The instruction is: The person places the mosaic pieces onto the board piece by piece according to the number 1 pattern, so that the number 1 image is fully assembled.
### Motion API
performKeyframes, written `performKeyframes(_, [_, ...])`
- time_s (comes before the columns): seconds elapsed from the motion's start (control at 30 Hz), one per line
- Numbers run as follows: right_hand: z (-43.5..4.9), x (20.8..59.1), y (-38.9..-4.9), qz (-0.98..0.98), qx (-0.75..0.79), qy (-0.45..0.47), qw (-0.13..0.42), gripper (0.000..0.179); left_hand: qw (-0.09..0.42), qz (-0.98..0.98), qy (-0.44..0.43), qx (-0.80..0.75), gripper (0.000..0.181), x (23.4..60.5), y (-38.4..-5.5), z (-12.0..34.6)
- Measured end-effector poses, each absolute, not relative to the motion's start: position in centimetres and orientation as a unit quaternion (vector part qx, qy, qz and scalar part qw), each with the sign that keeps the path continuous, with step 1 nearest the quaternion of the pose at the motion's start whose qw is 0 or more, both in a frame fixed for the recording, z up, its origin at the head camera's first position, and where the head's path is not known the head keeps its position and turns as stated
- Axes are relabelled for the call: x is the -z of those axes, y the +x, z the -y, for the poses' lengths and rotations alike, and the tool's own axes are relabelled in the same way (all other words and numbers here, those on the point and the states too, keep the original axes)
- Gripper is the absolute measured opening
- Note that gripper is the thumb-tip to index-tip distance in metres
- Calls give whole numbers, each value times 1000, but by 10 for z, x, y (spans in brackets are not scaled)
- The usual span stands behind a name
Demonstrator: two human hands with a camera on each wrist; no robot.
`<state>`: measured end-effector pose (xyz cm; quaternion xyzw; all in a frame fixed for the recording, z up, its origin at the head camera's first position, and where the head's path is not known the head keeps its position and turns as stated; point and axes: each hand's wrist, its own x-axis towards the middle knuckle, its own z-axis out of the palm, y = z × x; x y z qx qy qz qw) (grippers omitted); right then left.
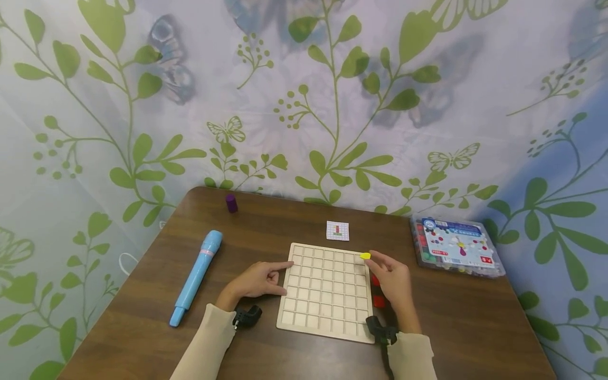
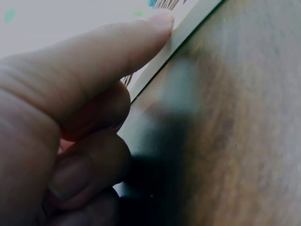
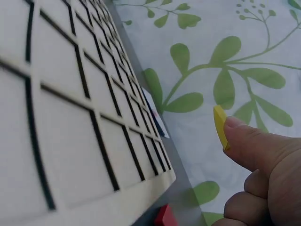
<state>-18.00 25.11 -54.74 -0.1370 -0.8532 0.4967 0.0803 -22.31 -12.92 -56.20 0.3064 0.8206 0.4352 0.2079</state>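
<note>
A yellow piece (image 1: 364,256) is pinched by the right hand (image 1: 393,277); the board (image 1: 328,287) is touched by the left hand (image 1: 256,279), forefinger and thumb apart.

Right hand (image 1: 394,277) pinches; left hand (image 1: 258,278) seems partly spread.

blue microphone (image 1: 196,278) and purple cylinder (image 1: 231,203) on a brown table (image 1: 475,327), leaf-print cloth (image 1: 266,129) behind

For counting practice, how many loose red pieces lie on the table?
2: a red piece right of the board, partly behind the right hand; another below, in the head view. More may be hidden.
</note>
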Motion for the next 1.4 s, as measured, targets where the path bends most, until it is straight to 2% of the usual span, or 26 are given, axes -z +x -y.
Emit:
performKeyframes(0.5, [-219, 543, -185, 821, -563, -70, 69, 48, 205, -826, 304, -427, 76, 563, -225, 130])
performKeyframes(0.83, [-204, 547, -188, 830, -550, -50, 81, 39, 205, -822, 306, -434, 76, 563, -224, 130])
performKeyframes(1.4, [-178, 551, -193, 830, -552, -31, 73, 36, 203, -824, 307, -431, 76, 563, -224, 131])
